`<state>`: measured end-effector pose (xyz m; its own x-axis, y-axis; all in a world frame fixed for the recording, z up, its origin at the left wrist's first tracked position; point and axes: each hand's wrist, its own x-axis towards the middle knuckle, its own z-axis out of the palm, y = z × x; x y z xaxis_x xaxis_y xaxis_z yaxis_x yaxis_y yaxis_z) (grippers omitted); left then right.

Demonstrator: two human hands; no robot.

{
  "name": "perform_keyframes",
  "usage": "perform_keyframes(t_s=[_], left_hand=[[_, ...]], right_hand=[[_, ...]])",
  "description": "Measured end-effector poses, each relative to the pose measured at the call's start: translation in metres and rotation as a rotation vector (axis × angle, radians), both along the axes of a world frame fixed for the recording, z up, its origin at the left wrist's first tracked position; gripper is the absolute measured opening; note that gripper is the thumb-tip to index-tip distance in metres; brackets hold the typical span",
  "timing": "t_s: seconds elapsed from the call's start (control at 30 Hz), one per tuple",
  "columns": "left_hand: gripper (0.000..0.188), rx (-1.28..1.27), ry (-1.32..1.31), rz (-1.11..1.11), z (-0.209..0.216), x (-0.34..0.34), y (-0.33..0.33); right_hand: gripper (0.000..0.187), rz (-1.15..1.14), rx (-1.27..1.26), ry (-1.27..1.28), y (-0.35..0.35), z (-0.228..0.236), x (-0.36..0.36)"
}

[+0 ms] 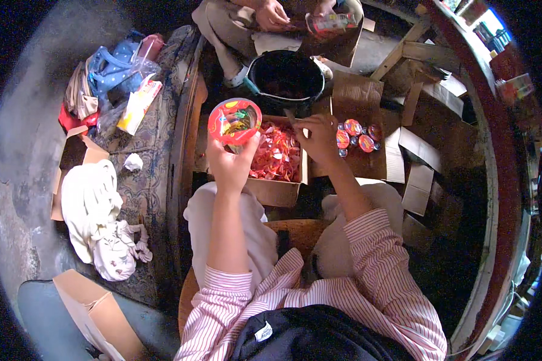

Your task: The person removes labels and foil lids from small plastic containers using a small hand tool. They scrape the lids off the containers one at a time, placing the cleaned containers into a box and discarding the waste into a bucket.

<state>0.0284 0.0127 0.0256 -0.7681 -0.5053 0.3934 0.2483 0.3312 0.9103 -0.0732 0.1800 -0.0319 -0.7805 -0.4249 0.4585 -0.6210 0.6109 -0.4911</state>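
Cup (235, 122), round and red-faced, sits in the grasp of the left hand (230, 165), over the left side of a box (274, 191). The right hand (319, 137) has its fingers bent around something thin and dark, perhaps a blade, above the box's right side. Work looks well along, judging by the red scraps (277, 153) heaped in the box; the one cup in hand seems unfinished, its red rim being whole around a see-through middle. To the right, on cardboard (358, 165), lie about four red-topped tubs (352, 127) with several small shiny pieces too crowded to count; whether these are done or waiting, I cannot tell. Beyond the box stands one black bucket (274, 63), its contents too dark to judge. Farther off, a co-worker's two hands are at one clear, red-marked container (332, 23). The scraps are too many to count.
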Motion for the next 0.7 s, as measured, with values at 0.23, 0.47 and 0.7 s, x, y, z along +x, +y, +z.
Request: perform_keyframes(t_s=[0.23,0.47,0.7], left_hand=[[0.044,-0.054,0.022,-0.031,0.009,0.001,0.007],[0.056,-0.206,-0.181,0.004,0.007,0.003,0.009],[0.06,-0.319,-0.176,-0.05,0.007,0.002,0.013]], right_hand=[[0.013,0.04,-0.43,-0.066,0.008,0.034,0.007],[0.016,0.16,-0.343,0.369,0.011,0.087,0.028],[0.019,0.195,-0.161,0.53,0.016,0.077,0.024]])
